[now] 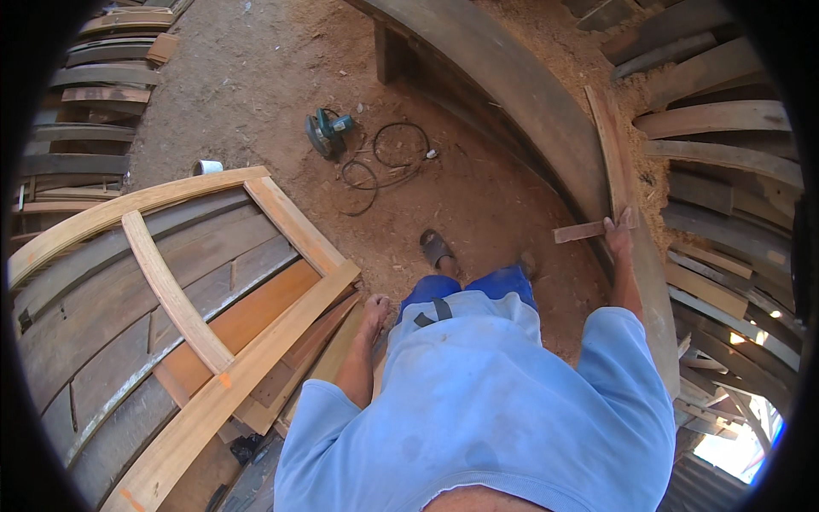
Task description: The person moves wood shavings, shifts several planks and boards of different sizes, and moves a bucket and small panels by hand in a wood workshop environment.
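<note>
Pale wood makes the frame [171, 290] at left; beside it my left hand [375, 312] curls, its grip unclear to me. At right, over the desk [529, 85], my right hand [618, 235] pinches the L-shaped wooden piece [607, 145] near its corner; I judge it light, stiff, best held there.

Head view: left fisheye, looking steeply down.
Head-worn, close above the near blue shirt [478, 392]; faces past it to the far dirt floor [256, 85]. Left wood stack [102, 77] and right wood stack [717, 118] curve toward the rim.
</note>
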Demonstrator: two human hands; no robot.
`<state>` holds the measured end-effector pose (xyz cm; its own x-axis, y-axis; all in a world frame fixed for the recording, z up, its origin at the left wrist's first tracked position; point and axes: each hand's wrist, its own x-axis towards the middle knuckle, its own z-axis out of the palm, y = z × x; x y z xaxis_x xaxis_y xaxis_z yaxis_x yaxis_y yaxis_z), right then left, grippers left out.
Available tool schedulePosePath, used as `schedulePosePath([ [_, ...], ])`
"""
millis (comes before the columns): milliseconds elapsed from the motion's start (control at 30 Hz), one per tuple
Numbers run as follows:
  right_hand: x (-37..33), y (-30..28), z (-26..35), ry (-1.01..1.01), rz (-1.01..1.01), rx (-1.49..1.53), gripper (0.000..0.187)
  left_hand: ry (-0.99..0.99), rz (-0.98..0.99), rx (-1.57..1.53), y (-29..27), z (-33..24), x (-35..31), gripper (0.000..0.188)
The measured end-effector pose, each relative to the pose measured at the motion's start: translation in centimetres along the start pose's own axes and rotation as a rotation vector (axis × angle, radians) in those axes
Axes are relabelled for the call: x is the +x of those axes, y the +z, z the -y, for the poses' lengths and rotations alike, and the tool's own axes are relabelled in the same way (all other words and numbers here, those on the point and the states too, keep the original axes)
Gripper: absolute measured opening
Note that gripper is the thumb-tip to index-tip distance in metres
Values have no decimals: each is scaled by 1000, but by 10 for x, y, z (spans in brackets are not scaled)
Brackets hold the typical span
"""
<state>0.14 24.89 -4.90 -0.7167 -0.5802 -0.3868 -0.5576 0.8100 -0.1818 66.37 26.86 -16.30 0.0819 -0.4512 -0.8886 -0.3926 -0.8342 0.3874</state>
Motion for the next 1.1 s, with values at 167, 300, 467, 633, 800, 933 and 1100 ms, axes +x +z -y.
schedulePosePath([
  [167,8,-4,-6,-4,29,19,85,72,11,75,12,3,26,25],
  [300,16,0,-14,-67,-65,-49,87,60,76,81,24,-49,37,25],
  [467,4,-51,68,29,11,-463,81,237,-44,-88,43,-114,48,22],
  [633,40,-60,188,-220,28,-226,75,349,-131,-256,55,-124,69,24],
  [800,71,-26,313,-193,58,-65,96,134,-5,-427,49,-154,62,16],
  [933,86,-11,342,-48,127,-72,108,148,-24,-25,20,-140,87,22],
  [1100,95,-14,345,-29,159,-119,110,146,-5,50,-25,-174,115,21],
])
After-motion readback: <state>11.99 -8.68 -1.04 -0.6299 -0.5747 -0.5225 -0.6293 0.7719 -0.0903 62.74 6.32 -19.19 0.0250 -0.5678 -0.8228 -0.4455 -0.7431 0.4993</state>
